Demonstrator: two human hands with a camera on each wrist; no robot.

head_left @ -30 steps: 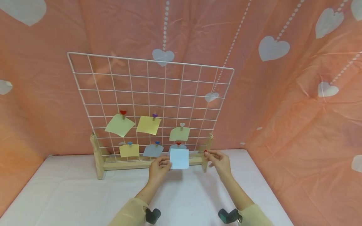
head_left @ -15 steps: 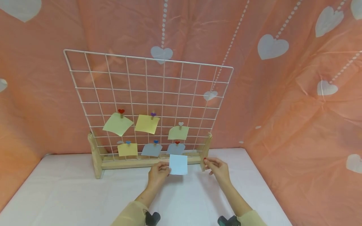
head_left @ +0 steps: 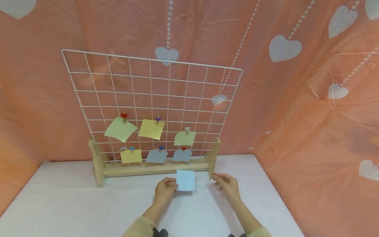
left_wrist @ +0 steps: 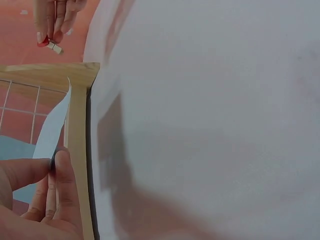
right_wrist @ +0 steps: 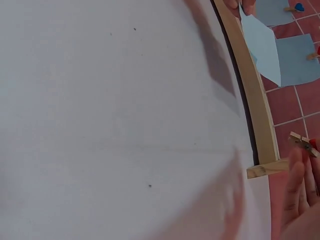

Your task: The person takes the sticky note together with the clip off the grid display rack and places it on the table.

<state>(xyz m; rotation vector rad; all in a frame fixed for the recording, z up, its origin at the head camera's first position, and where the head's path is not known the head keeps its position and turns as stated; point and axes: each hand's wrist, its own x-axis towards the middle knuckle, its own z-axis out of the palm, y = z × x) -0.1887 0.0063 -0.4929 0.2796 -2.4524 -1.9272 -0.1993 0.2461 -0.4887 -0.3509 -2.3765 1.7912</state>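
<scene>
My left hand pinches the left edge of a light blue sticky note between thumb and fingers, in front of the grid's wooden base. In the left wrist view the note bends upward from the fingertips. To the right, my right hand holds a small wooden clothespin with a red heart on it, near the base's right foot. The right wrist view shows this clothespin at the fingertips. Behind both hands stands a white wire grid in a wooden stand.
Clipped to the grid with heart clothespins are green notes, yellow notes and blue notes. A white cloth covers the table. An orange curtain with white hearts hangs behind and at the sides.
Both hands have come down and back from the grid, with the blue note and the clothespin still held. The lower blue note with the red heart is now fully uncovered. The head view has shifted slightly.
</scene>
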